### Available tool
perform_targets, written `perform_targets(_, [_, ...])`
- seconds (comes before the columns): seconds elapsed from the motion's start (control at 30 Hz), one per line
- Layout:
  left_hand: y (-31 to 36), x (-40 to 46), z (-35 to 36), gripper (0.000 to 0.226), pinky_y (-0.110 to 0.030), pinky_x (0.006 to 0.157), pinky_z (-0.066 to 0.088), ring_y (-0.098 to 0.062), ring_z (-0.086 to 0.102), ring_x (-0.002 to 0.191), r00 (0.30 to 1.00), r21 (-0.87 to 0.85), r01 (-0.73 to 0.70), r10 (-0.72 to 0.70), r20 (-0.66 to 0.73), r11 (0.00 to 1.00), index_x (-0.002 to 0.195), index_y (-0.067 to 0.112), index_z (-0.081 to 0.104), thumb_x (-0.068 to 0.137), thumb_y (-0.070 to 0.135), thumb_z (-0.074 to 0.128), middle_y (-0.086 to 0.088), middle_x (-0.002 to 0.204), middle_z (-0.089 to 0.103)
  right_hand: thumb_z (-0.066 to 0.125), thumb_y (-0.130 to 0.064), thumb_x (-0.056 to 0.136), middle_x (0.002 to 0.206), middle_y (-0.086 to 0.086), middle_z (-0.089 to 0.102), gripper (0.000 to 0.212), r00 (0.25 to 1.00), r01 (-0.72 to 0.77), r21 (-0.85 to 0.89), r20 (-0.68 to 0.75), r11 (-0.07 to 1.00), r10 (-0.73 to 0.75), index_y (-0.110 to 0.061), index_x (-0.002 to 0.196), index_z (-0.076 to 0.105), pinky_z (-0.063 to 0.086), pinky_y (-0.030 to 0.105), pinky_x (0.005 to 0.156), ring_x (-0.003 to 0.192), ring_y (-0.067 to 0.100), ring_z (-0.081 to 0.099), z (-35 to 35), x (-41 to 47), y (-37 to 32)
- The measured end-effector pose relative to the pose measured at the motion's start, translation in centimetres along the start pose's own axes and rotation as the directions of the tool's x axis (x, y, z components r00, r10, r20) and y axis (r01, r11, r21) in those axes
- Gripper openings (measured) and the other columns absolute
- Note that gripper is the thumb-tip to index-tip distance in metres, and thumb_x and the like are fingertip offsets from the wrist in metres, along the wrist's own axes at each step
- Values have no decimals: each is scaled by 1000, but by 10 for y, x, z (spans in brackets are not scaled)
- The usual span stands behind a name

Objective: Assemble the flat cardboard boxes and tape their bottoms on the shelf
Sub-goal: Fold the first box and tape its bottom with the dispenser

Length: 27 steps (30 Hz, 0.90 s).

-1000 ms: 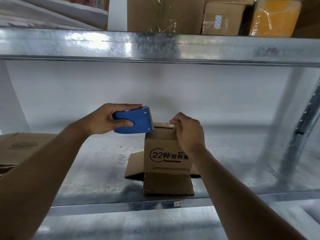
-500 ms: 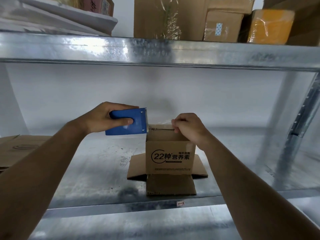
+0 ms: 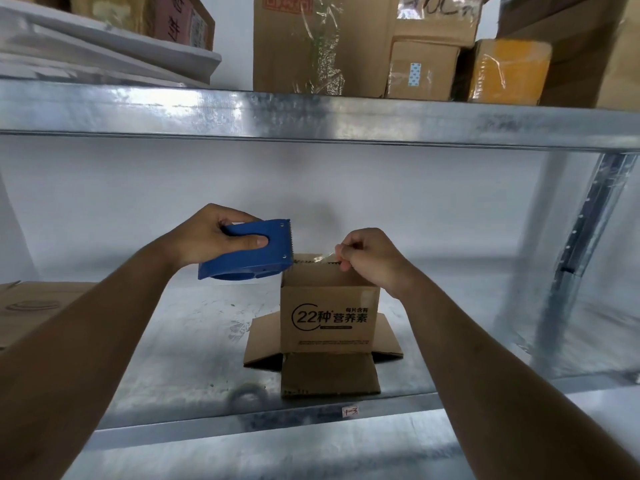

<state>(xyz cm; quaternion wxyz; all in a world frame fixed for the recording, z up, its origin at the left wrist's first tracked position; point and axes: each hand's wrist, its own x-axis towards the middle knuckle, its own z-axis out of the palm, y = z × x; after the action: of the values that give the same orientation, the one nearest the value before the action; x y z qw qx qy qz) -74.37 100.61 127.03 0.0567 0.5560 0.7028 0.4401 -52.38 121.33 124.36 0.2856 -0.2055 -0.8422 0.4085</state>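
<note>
A small cardboard box [image 3: 328, 318], printed "22种营养素", stands upside down on the galvanised metal shelf [image 3: 180, 341], its lower flaps splayed flat on the steel. The left hand [image 3: 211, 235] wraps its fingers and thumb round a blue plastic tape dispenser [image 3: 254, 249], held just left of the box's top edge with its serrated blade facing the box. The right hand [image 3: 372, 259] pinches a strip of clear tape [image 3: 323, 258] at the box's top right edge. The tape is glossy and crinkled; the cardboard is matt brown. Compared with half a second ago, the dispenser is tilted lower at its rear, and the tape spans the box top.
</note>
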Motion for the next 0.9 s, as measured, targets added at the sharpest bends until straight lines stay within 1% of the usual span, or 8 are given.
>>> perform_targets(0.17, [9,10,4,38,-49,86,63,-17,76,88,1000,59,-6,6,8,998,111,30,80,78,49,78,8,101,79,59,-13,102,61,-5,70,30,1000,-1,49,-13,999,1,-11,72,67,51,39,104,94,18,71,-6,3,2])
perform_targets(0.33, [5,12,0,52,-51,85,63,-20,77,89,999,52,12,-14,42,999,112,32,80,71,63,83,6,103,80,58,-10,101,66,-1,70,31,999,-12,62,32,998,10,-10,72,67,50,48,107,90,26,70,-6,4,7])
perform_targets(0.5, [-12,1,-10,59,-52,85,63,-22,77,91,999,29,40,-41,21,999,112,34,81,62,66,82,4,104,80,55,-11,104,79,9,72,30,1000,-3,57,30,998,2,-6,76,65,53,49,104,99,35,71,-10,5,12])
perform_targets(0.6, [-23,-10,-20,50,-53,90,61,-20,77,96,1000,31,29,-29,-10,999,116,34,79,71,55,88,7,108,79,52,-10,105,79,5,72,27,999,5,31,33,999,-6,-2,82,65,55,40,98,92,28,71,-8,7,11])
perform_targets(0.67, [-26,-17,-20,49,-42,98,59,-7,73,101,999,63,-7,10,-37,998,127,35,74,80,36,86,20,111,76,49,-10,104,86,4,74,29,1000,16,-35,24,999,-16,-5,81,65,51,31,90,91,15,69,-5,9,9])
perform_targets(0.73, [-28,-25,-17,62,-22,101,53,8,66,106,997,155,-60,66,-34,986,143,40,58,85,29,79,37,114,68,47,-11,104,91,2,73,31,1000,31,-98,9,995,-30,-10,77,62,47,26,82,93,9,66,0,10,7])
perform_targets(0.8, [-33,-30,-15,62,-23,103,51,3,63,117,997,227,-73,70,21,971,149,52,47,93,36,70,31,131,64,47,-14,105,88,2,73,31,999,45,-151,1,987,-45,-15,76,60,47,27,78,91,14,67,4,10,8])
perform_targets(0.9, [-39,-35,-15,56,-18,88,52,-2,65,112,995,299,-68,45,84,952,147,61,41,98,44,61,24,136,63,49,-21,104,86,1,72,31,998,56,-222,-8,973,-59,-18,76,59,51,35,82,89,19,68,7,11,9])
